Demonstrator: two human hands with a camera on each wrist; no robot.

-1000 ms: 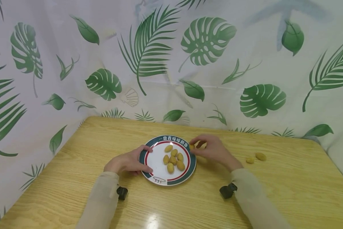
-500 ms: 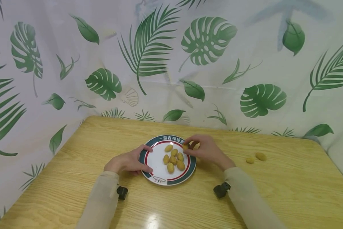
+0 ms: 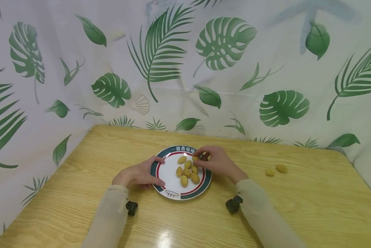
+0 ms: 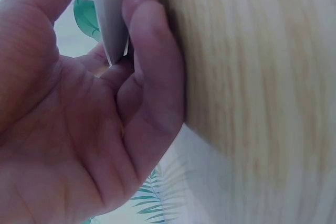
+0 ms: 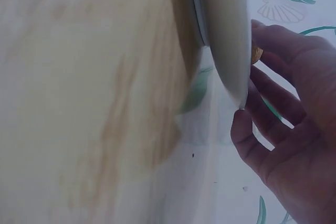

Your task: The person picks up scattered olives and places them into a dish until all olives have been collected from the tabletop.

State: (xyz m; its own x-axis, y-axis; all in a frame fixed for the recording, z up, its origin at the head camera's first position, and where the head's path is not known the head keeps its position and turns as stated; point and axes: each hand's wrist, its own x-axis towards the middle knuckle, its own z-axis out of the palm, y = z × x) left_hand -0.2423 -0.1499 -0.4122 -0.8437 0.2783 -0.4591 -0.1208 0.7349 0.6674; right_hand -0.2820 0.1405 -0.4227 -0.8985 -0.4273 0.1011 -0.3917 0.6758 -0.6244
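Note:
A round white plate with a dark green rim and a red ring lies on the wooden table. On it sit several small yellow oval fruits that look like kumquats. My left hand grips the plate's left rim, thumb over the edge; in the left wrist view curled fingers reach under its underside. Over the plate's upper right part, my right hand pinches one yellow fruit between thumb and fingertips. The right wrist view shows a sliver of that fruit behind the plate's edge.
Two more yellow fruits lie on the table to the right of my right hand. A white cloth printed with green leaves hangs behind the table and along its left side.
My right hand has moved left, from beside the plate's right rim to over the plate, with the pinched fruit. The left hand keeps its hold on the rim.

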